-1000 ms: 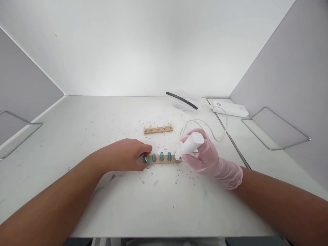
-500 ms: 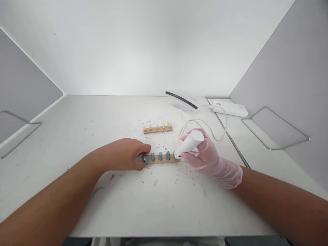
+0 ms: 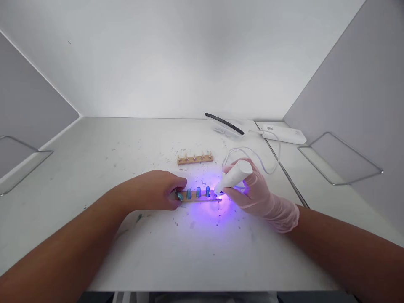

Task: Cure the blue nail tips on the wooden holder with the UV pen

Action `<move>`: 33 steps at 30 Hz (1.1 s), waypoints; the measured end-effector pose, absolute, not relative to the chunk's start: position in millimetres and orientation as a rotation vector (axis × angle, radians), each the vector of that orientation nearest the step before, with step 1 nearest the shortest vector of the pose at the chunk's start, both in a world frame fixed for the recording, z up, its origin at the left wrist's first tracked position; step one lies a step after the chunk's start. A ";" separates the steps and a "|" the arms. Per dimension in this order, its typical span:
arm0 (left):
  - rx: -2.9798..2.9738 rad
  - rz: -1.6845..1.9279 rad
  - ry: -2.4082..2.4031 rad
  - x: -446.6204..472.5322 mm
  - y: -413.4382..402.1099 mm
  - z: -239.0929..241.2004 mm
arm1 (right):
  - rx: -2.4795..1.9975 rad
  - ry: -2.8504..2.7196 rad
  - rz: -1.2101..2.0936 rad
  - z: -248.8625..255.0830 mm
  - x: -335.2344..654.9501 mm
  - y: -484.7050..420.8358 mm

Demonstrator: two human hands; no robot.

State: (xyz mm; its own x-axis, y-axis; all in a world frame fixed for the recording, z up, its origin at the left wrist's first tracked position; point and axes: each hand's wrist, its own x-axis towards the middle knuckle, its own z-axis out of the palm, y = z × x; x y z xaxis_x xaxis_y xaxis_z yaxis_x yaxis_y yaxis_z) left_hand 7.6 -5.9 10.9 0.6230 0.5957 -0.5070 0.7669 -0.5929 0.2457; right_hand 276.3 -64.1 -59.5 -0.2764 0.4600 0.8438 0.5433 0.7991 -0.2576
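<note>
My bare left hand (image 3: pixel 162 189) pinches the left end of a wooden nail stand (image 3: pixel 202 198) lying on the white table. Several teal false nails (image 3: pixel 189 193) stand in a row along it. In a pink glove, my right hand (image 3: pixel 251 191) is closed around a white handheld UV nail lamp (image 3: pixel 235 174). The lamp tilts down with its head over the stand's right end, casting violet light on the nails and the table. The nail under the lamp head is hidden.
Behind lies a second wooden stand (image 3: pixel 195 159) with several bare pegs. A white cable (image 3: pixel 252 152) loops right of it. Farther back are a dark curved nail file (image 3: pixel 224 123) and a white device (image 3: pixel 284 134). Metal wire frames (image 3: pixel 341 158) flank both sides; teal flecks dot the table.
The lamp in my right hand has come on, spreading violet light over the right part of the stand. Both hands have kept nearly the same place.
</note>
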 end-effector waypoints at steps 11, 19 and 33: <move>2.417 -0.504 1.060 5.0 -4.8 8.7 | -0.724 -1.919 -0.141 -59.4 276.0 -62.5; 2.417 -0.507 1.062 5.2 -5.6 10.2 | -0.737 -1.916 -0.084 -61.3 276.8 -64.3; 2.410 -0.489 1.062 4.4 -4.7 7.8 | -0.735 -1.904 -0.118 -61.8 277.2 -61.2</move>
State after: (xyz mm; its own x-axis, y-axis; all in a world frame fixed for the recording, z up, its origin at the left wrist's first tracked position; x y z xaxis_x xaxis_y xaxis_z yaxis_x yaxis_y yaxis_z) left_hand 4.4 -4.7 7.8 0.6391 0.5942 -0.4883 0.7573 -0.5969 0.2648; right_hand 277.2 -61.2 -61.8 -0.2678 0.4361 0.8591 0.5392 0.8068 -0.2414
